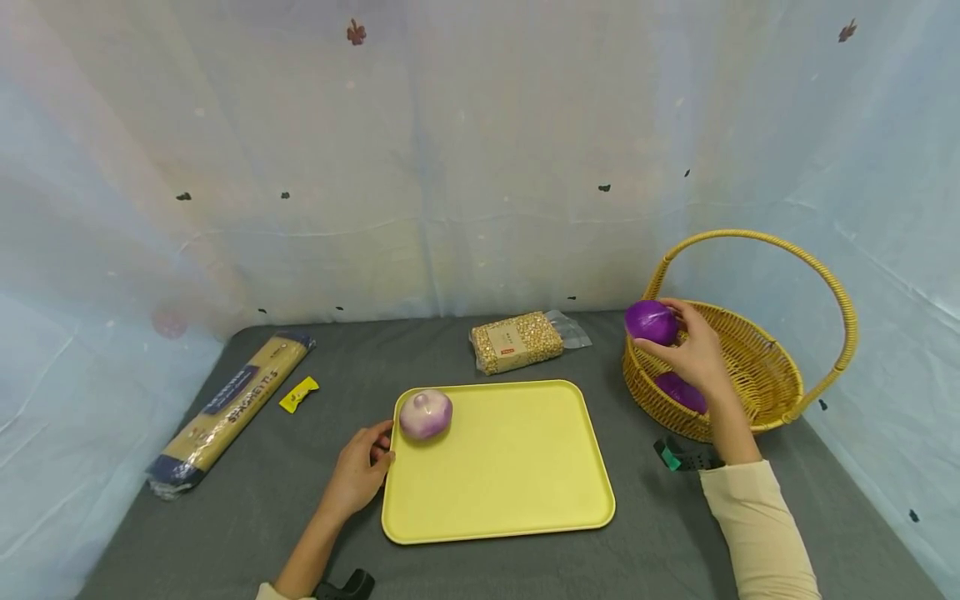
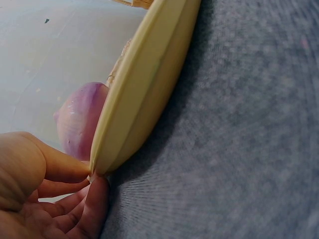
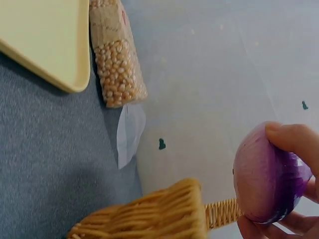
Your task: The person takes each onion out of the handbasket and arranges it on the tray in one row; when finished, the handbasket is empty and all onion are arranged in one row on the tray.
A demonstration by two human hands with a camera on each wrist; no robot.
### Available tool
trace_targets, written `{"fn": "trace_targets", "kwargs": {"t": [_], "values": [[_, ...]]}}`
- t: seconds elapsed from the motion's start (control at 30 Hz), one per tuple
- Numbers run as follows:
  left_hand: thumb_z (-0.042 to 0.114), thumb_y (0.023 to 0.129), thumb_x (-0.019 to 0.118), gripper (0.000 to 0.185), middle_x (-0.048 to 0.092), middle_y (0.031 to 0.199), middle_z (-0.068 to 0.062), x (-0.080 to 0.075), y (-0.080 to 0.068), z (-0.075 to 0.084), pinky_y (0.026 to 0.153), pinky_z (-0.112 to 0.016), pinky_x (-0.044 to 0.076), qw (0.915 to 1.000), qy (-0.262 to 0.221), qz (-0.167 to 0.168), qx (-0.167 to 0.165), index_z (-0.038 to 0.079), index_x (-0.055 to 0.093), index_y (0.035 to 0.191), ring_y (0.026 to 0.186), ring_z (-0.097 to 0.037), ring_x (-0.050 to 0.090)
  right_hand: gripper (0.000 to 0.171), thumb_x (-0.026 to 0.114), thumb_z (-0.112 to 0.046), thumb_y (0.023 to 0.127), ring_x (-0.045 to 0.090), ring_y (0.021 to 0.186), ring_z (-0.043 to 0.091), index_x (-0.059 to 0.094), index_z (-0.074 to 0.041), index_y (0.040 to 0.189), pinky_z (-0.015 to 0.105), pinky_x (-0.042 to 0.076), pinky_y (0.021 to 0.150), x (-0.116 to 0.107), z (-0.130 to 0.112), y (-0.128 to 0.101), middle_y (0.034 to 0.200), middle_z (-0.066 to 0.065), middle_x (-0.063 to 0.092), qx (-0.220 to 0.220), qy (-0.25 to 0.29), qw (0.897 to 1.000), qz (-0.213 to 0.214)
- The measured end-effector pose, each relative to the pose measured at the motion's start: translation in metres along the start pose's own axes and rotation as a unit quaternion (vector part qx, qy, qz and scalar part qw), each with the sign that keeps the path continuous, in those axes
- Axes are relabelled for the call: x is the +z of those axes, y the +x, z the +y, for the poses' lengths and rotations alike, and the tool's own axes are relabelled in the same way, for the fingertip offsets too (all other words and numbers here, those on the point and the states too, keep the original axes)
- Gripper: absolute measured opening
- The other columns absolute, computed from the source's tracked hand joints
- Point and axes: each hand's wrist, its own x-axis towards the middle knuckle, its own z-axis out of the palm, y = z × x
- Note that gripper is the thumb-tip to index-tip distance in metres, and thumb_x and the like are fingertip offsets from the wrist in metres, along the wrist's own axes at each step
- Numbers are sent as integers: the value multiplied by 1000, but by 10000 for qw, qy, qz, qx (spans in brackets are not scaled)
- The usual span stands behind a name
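My left hand [image 1: 363, 467] pinches the left rim of the yellow tray [image 1: 502, 467], thumb and fingertips at its edge in the left wrist view. A purple-and-white onion [image 1: 426, 414] sits in the tray's far left corner, close to those fingers. Over the left rim of the wicker basket [image 1: 757, 367], my right hand [image 1: 693, 350] holds a purple onion [image 1: 651, 322] between thumb and fingers. The right wrist view shows this onion [image 3: 271, 174] with one paler side. Inside the basket lies another purple, rounded thing [image 1: 681, 392], partly hidden by my right hand and forearm.
Behind the tray lies a clear bag of corn kernels [image 1: 517, 342]. A spaghetti packet [image 1: 232, 408] and a small yellow wrapped piece [image 1: 299, 394] lie to the left on the grey cloth [image 1: 300, 467]. The basket's tall handle [image 1: 832, 275] arches up at the right. A pale curtain [image 1: 465, 167] hangs behind.
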Motion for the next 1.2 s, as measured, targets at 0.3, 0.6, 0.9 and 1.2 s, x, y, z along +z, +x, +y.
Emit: {"fn": "trace_targets", "kwargs": {"t": [0.3, 0.6, 0.9, 1.2], "values": [[-3, 80, 64, 41, 53, 88, -5, 0, -1, 1, 68, -27, 41, 10000, -6, 44, 16, -5, 57, 120, 75, -12, 48, 75, 78, -29, 75, 49, 109, 38, 41, -10, 137, 56, 45, 83, 8, -12, -1, 130, 20, 45, -244, 178, 9995, -69], [-5, 79, 64, 41, 54, 87, -5, 0, 0, 1, 67, -27, 41, 9998, -3, 129, 121, -6, 57, 120, 74, -12, 48, 74, 79, -24, 75, 51, 108, 36, 42, -11, 137, 52, 46, 83, 20, -30, -6, 131, 18, 45, -405, 447, 9980, -191], [-4, 80, 64, 41, 54, 87, -5, 1, 0, 0, 66, -26, 41, 9999, -27, 96, 131, -6, 57, 120, 74, -12, 48, 73, 79, -13, 74, 56, 105, 39, 42, -4, 136, 52, 48, 80, 31, -46, -9, 130, 22, 44, -559, 814, 9946, -326], [-5, 80, 64, 41, 54, 88, -6, 1, 0, 0, 66, -26, 41, 9999, -45, 118, 119, -5, 57, 120, 73, -11, 48, 73, 81, -23, 72, 51, 111, 35, 44, -13, 135, 52, 48, 82, 44, -45, -7, 130, 17, 46, -756, 807, 9932, -352]]}}
